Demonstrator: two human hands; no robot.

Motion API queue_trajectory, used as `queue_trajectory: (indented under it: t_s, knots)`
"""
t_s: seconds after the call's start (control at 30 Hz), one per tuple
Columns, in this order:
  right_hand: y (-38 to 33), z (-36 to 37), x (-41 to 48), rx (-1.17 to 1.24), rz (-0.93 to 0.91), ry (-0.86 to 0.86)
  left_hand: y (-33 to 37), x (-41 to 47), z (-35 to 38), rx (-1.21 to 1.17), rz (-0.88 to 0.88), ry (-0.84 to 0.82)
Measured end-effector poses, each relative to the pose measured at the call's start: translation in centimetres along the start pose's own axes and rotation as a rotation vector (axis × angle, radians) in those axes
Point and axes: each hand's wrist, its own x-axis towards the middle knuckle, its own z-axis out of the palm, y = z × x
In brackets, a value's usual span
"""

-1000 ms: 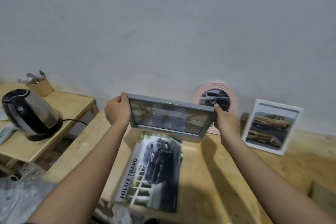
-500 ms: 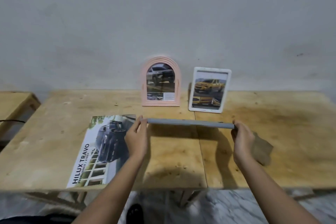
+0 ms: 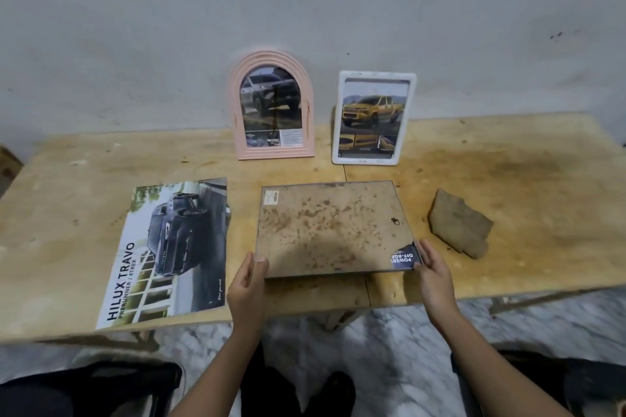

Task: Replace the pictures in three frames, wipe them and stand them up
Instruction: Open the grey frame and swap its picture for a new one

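- frame (image 3: pixel 330 227) lies face down on the table (image 3: pixel 525 179).
- left hand (image 3: pixel 247 284) and right hand (image 3: pixel 435 276) rest straight-fingered at its near corners, gripping nothing.
- best pry the backing (image 3: pixel 305 213) up from its torn corner (image 3: pixel 404 256), gently.

Both forearms (image 3: pixel 481 359) are uncovered from the bottom edge of the view up to the wrists. The left hand (image 3: pixel 247 288) and the right hand (image 3: pixel 435 276) are bare, fingernails cut short. Black trousers (image 3: pixel 84 389) cover the knees at the lower left and lower right corners. Between the arms lies a dark rounded shape (image 3: pixel 333 389), perhaps footwear, too dim to tell.
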Motion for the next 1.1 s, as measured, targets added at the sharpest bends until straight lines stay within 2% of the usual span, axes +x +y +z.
queue_trajectory:
  t_s: [0.13, 0.23, 0.3, 0.4, 0.6, 0.87, 1.1]
  knots:
    - [0.5, 0.6, 0.6, -0.092, 0.042, -0.027, -1.8, 0.3, -0.1, 0.215, 0.078, -0.05]
    - [0.1, 1.7, 0.2, -0.328, -0.036, 0.086, -2.0, 0.7, -0.1, 0.42, 0.173, -0.092]
    - [-0.2, 2.6, -0.1, -0.379, -0.061, 0.131, -1.8, 0.9, 0.0, 0.48, 0.21, -0.135]
    - [-0.4, 4.2, 0.0, -0.427, 0.047, 0.046, -2.1, 1.4, 0.2, 0.547, 0.22, -0.161]
    - [-3.3, 5.2, 2.2, -0.282, 0.379, -0.067, -2.4, 1.9, 0.5, 0.578, 0.21, -0.153]
    - [-3.9, 5.2, 3.2, -0.326, 0.49, -0.154, -3.0, 2.5, -0.1, 0.598, 0.227, -0.19]
    - [-3.4, 5.9, 3.4, -0.294, 0.483, -0.176, -2.8, 2.6, -0.3, 0.576, 0.23, -0.185]
